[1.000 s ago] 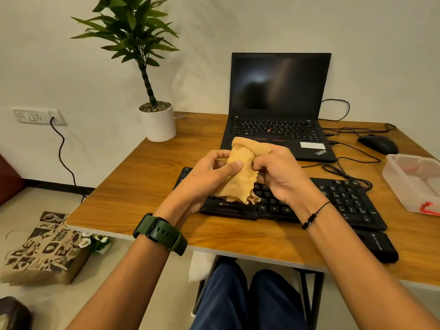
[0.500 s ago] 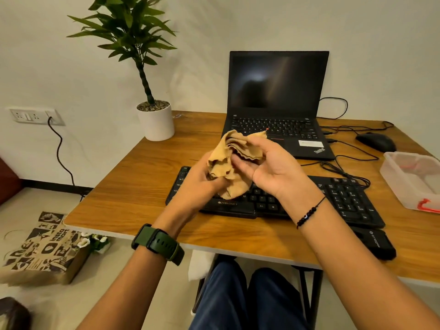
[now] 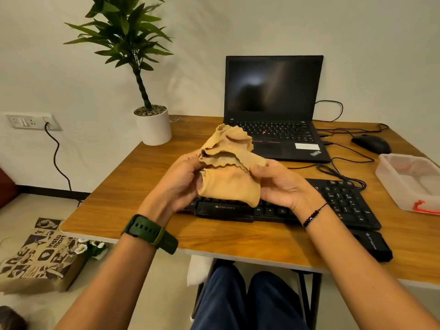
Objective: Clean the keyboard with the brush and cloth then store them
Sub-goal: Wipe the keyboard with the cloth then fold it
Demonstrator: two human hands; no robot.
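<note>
A tan cloth [image 3: 231, 172] is bunched in folds above the black keyboard [image 3: 342, 203], which lies on the wooden desk [image 3: 133, 186]. My left hand [image 3: 181, 182] grips the cloth's left side. On the other side my right hand [image 3: 278, 184] holds its right edge, palm turned up. The hands and cloth hide the keyboard's middle and left keys. A clear plastic container [image 3: 409, 182] with a red-handled item inside stands at the right; I cannot tell whether that item is the brush.
An open black laptop [image 3: 273, 103] stands behind the keyboard, with a mouse [image 3: 371, 143] and cables to its right. A potted plant [image 3: 152, 125] sits at the back left. A black case [image 3: 371, 245] lies at the front right edge. A printed paper bag [image 3: 40, 260] is on the floor.
Both hands lifted the cloth slightly and spread it wider apart; its lower part now hangs flatter between them, with folds stacked on top.
</note>
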